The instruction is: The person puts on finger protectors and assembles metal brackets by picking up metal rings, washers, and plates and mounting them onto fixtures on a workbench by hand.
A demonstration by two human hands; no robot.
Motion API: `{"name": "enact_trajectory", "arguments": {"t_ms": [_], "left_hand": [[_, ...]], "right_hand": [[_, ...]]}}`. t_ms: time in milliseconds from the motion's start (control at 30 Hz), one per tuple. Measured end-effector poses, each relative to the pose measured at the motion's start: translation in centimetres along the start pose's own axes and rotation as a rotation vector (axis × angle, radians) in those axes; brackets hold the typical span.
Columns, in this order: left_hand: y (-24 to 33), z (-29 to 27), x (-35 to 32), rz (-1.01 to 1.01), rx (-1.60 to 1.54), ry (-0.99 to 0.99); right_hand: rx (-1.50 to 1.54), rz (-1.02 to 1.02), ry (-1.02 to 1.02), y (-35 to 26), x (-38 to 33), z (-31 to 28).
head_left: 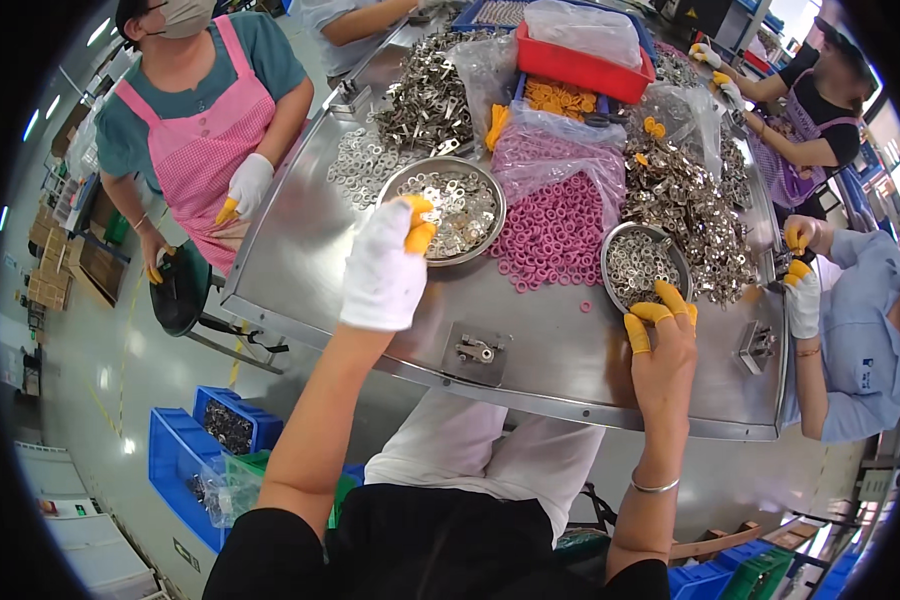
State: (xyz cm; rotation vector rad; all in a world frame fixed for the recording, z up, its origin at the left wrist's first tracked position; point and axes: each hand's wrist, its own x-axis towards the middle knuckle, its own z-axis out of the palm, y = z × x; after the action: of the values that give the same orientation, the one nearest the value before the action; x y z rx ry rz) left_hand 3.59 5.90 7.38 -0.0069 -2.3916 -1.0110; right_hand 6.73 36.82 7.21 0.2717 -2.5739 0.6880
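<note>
My left hand (385,262), in a white glove with yellow fingertips, is over the near left side of a wide metal bowl (500,222) of flat, ring-shaped washers (457,205). Its fingers are curled together; anything between them is too small to make out. At the near rim of a smaller metal bowl (610,283), filled with small metal pieces (638,262), is my right hand (663,340). Yellow covers sit on its fingertips, and the fingers are spread. Between the bowls lies a heap of pink rings (555,235). Near the table edge stands a small metal fixture (477,352).
Heaps of metal parts (425,95) and clips (685,215) cover the steel table (300,240). A red bin (582,68) and yellow parts (560,98) stand behind. Co-workers are on the left (210,120) and right (855,320). Blue crates (175,470) lie on the floor.
</note>
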Motion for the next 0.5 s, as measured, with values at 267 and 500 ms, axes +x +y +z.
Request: {"name": "enact_trajectory", "arguments": {"t_ms": [267,500], "left_hand": [[5.0,-0.5,-6.3,-0.418,-0.505,-0.336],[6.2,-0.1,-7.1,-0.555,-0.59,-0.452]], "right_hand": [[0.934,0.485,-0.396,-5.0,-1.7,-0.4],[0.871,0.408,-0.482,-8.6,-2.1,0.5]]}}
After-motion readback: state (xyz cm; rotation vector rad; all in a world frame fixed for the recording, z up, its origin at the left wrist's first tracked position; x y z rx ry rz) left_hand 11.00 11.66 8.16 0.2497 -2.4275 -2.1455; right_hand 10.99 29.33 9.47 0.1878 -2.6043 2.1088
